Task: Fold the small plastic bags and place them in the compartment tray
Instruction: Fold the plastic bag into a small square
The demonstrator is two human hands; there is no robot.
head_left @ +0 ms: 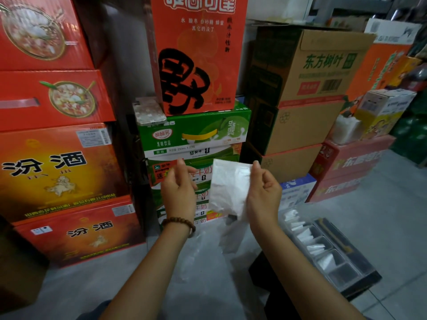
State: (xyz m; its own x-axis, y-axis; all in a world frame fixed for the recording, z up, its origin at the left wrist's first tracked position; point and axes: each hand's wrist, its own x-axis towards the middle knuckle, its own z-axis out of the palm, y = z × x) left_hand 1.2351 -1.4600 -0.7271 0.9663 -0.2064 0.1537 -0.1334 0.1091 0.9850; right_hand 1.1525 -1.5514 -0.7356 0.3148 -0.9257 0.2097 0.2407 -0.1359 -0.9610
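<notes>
Small plastic bag (228,188): translucent white, unfolded, hanging in the air; upper corner pinched between thumb and fingers of right hand (263,195). Left hand (179,190): just left of the bag, fingers loosely curled, holding nothing. Compartment tray (344,274): below and right of the grip, with folded bags (305,236) in several compartments.

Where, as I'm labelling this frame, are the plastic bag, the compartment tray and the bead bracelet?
plastic bag (228,185): head view, middle of the held-up sheet.
compartment tray (343,274): head view, floor of a bare compartment.
bead bracelet (178,221): head view, beads across the left wrist.
</notes>
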